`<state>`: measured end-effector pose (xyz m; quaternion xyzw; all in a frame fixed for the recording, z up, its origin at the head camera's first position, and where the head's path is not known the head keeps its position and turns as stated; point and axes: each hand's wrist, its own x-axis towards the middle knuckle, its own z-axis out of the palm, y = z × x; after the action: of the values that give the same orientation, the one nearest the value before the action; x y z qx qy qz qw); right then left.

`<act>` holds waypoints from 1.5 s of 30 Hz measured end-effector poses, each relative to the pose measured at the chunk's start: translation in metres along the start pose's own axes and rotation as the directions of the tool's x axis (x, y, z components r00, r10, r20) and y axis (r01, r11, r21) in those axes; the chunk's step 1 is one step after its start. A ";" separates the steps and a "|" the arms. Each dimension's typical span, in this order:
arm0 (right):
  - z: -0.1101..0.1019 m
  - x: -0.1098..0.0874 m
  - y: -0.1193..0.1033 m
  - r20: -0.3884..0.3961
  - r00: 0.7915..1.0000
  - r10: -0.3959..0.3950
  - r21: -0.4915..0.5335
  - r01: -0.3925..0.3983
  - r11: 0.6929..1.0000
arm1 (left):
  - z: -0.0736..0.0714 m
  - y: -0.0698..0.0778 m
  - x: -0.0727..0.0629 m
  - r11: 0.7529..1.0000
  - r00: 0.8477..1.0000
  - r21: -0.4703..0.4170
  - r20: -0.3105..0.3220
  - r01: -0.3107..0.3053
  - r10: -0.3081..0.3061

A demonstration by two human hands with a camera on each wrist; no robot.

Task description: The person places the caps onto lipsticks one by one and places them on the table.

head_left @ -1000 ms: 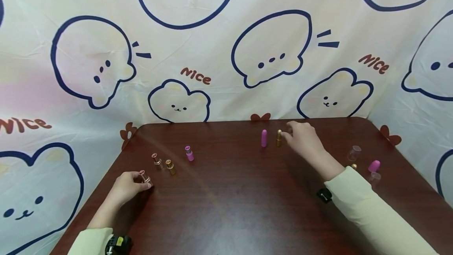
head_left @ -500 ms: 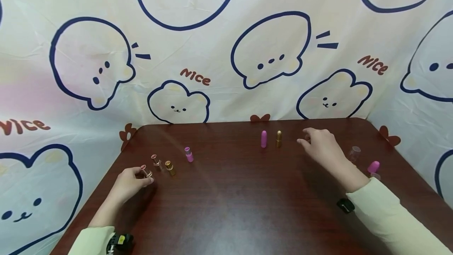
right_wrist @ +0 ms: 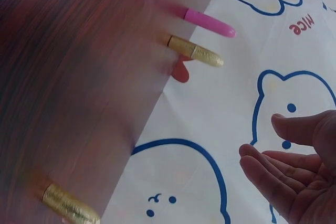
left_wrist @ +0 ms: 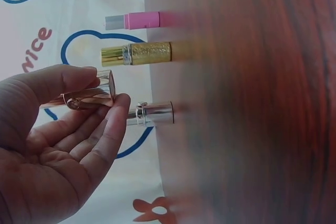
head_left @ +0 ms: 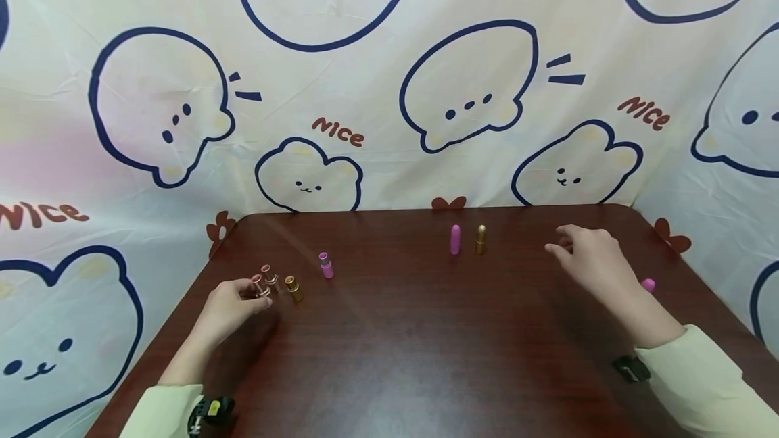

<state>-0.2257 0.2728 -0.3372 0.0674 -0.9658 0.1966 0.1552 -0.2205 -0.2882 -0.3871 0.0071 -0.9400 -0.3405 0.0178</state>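
Note:
My left hand (head_left: 230, 311) pinches a rose-gold lipstick tube (left_wrist: 106, 88) between thumb and fingertips, its base raised off the table in the left wrist view. Close beside it stand a second rose-gold tube (left_wrist: 157, 113) and a gold lipstick tube (left_wrist: 149, 53). Further right is a pink lipstick tube (left_wrist: 143, 20) with a silver upper part. Over the right side of the table, my right hand (head_left: 593, 259) holds nothing, its fingers loosely bent and thumb apart. Left of it stand a round-tipped gold tube (head_left: 481, 240) and a round-tipped pink tube (head_left: 455, 240).
A pink cap (head_left: 648, 284) shows partly behind the right wrist. The right wrist view has a gold piece (right_wrist: 71, 204) at its lower left. The dark wooden table (head_left: 389, 343) meets a printed cloth (head_left: 377, 86) at its back and sides.
My right hand has drawn away from the standing gold tube toward the right, now covering the clear caps. My left hand has moved the rose-gold tube slightly forward and right, nearer the other one.

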 end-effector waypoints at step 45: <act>-0.045 -0.034 0.111 0.416 0.897 0.151 -0.074 -0.133 0.988 | 0.035 0.038 0.018 0.972 0.978 -0.137 0.064 -0.189 0.199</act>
<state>-0.2021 0.3944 -0.3484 0.0341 -0.9828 0.1673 -0.0697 -0.2402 -0.2371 -0.3889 -0.0991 -0.9120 -0.3977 0.0151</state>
